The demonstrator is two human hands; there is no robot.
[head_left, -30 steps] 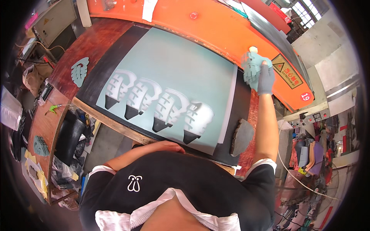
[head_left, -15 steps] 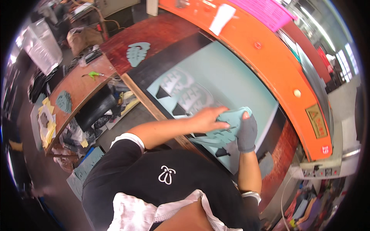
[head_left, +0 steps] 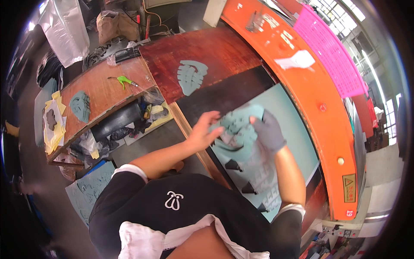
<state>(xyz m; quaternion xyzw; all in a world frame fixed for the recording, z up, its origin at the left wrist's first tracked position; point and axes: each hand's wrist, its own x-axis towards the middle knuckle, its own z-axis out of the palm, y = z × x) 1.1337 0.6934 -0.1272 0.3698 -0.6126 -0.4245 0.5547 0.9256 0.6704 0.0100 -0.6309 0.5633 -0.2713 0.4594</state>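
From the hands, bare green sheet (head_left: 297, 114) spreads toward two o'clock, up to the orange press beam (head_left: 324, 101); a wooden edge strip (head_left: 183, 123) bounds the bed at nine. Over the sheet, the gloved right hand (head_left: 271, 133) pinches a stack of green cut-outs (head_left: 246, 139), thumb on top; the bare left hand (head_left: 202, 133) has half-spread fingers at its left edge, grip unclear. Loose cut-outs (head_left: 186, 81) lie between ten and eleven, a green air gun (head_left: 124, 80) at ten; the right forearm (head_left: 291, 177) blocks half past four.

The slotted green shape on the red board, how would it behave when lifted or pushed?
The green shape is probably light, being low with open slots. Its narrow strips may bend. Lying flat on the red board, it seems unlikely to roll.
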